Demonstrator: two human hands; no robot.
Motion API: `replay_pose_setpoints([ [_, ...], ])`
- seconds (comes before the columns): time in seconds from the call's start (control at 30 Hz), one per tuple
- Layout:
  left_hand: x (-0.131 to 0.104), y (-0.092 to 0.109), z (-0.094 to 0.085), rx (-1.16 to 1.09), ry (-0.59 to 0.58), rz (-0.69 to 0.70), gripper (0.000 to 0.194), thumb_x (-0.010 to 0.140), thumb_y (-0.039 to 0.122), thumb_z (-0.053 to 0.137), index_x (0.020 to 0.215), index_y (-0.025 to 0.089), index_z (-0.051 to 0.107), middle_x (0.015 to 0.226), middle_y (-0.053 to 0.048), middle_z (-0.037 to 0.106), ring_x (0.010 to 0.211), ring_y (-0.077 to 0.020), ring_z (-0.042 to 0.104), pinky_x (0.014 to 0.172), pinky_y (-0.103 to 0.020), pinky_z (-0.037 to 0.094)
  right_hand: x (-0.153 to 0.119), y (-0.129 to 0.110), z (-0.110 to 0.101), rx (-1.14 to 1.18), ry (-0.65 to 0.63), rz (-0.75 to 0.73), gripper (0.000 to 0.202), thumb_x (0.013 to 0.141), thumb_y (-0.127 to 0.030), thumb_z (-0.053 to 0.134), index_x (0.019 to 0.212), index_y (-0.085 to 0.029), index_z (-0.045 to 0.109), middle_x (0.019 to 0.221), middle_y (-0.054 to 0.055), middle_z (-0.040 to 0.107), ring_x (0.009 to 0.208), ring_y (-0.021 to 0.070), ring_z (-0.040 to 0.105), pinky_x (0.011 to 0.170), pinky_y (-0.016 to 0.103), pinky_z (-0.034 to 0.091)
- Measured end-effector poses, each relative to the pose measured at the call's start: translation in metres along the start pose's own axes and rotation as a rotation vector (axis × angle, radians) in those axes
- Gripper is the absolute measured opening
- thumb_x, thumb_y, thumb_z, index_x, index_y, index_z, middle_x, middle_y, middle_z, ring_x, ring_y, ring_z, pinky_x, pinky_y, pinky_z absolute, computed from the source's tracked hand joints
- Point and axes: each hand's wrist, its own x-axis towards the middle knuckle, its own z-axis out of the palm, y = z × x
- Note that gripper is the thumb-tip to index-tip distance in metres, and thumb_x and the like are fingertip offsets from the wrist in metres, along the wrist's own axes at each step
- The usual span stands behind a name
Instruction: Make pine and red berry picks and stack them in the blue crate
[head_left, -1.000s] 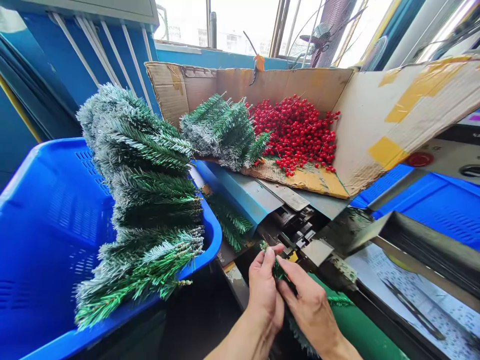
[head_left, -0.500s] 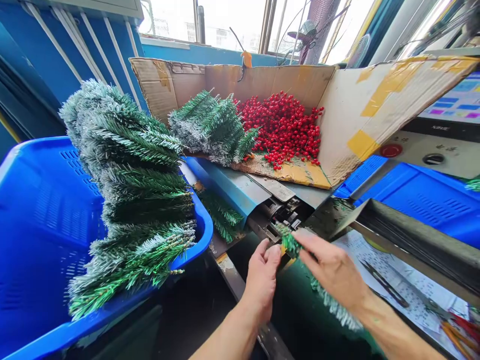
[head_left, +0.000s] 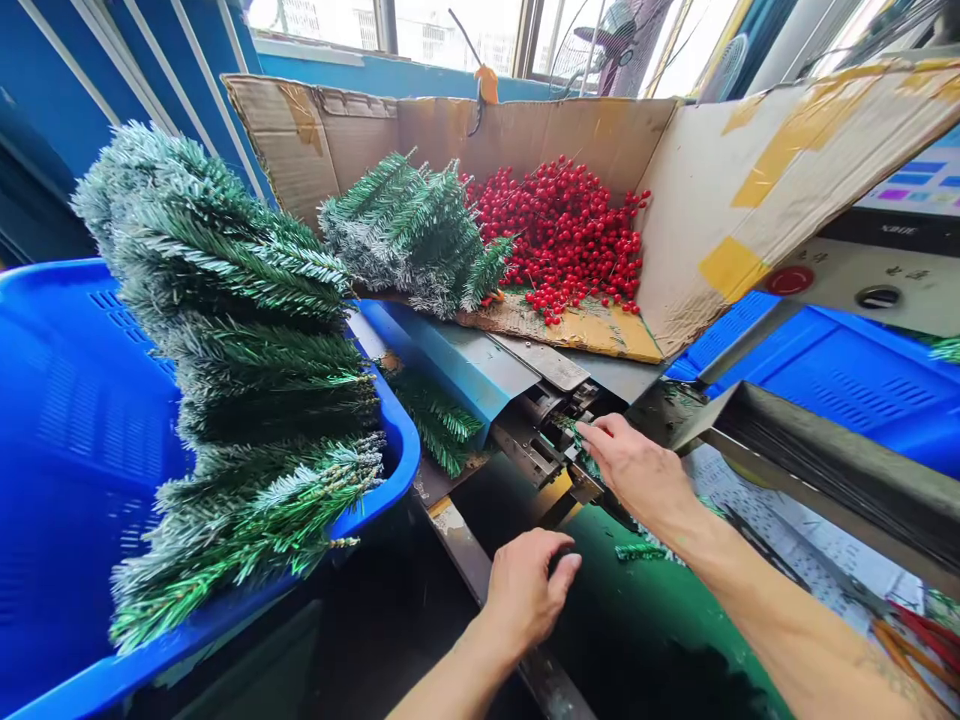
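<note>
My left hand hangs in front of the machine, its thumb and fingers apart with nothing between them. At the machine's metal jaws, my right hand pinches a green sprig, whose frosted part trails below the hand. A cardboard box behind the machine holds red berries and frosted pine sprigs. On the left, a tall stack of frosted pine branches rests in a blue basket.
A metal tray of dark thin rods lies at the right, above printed paper and scissors with orange and red handles. A control panel with a red button stands behind. Loose green sprigs lie beside the basket.
My left hand has moved down, away from the jaws, and its fingers are apart. My right hand has moved up toward the jaws with the sprig. The camera view has shifted slightly.
</note>
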Motion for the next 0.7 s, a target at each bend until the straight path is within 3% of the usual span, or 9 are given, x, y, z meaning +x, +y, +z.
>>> replay_pose_setpoints([
  [0.23,-0.001,-0.003,0.002,-0.014,0.008,0.045,0.022,0.088,0.029,0.054,0.102,0.023,0.07,0.095,-0.004,0.073,0.087,-0.0211,0.067,0.077,-0.032,0.05,-0.001,-0.002,0.012,-0.057,0.088,-0.065,0.029,0.091,-0.009,0.047,0.114,-0.021,0.059,0.105,0.007,0.057,0.084,0.0183,0.059,0.045,0.02,0.041],
  [0.47,-0.003,-0.005,0.002,-0.036,0.017,0.072,0.022,0.089,0.028,0.053,0.102,0.024,0.07,0.094,-0.004,0.073,0.085,-0.02,0.067,0.076,-0.03,0.05,-0.005,-0.006,0.017,0.079,0.365,-0.007,0.044,0.098,-0.026,0.042,0.139,-0.01,0.036,0.13,0.017,0.047,0.106,0.0264,0.058,0.07,0.032,0.056],
  [0.6,-0.002,-0.006,0.0,-0.076,0.038,0.067,0.022,0.089,0.026,0.053,0.102,0.023,0.07,0.093,-0.004,0.073,0.085,-0.0194,0.067,0.076,-0.03,0.05,-0.005,-0.004,0.021,0.118,0.401,-0.026,0.052,0.098,-0.028,0.046,0.144,-0.01,0.03,0.137,0.02,0.042,0.118,0.0308,0.051,0.086,0.04,0.054],
  [0.7,-0.004,-0.006,0.0,-0.115,0.047,0.067,0.02,0.089,0.026,0.053,0.1,0.023,0.07,0.092,-0.004,0.073,0.084,-0.0189,0.067,0.077,-0.03,0.051,-0.008,0.0,0.024,0.123,0.361,-0.084,0.049,0.099,-0.026,0.043,0.144,-0.012,0.032,0.131,0.017,0.051,0.113,0.0292,0.055,0.089,0.041,0.052],
])
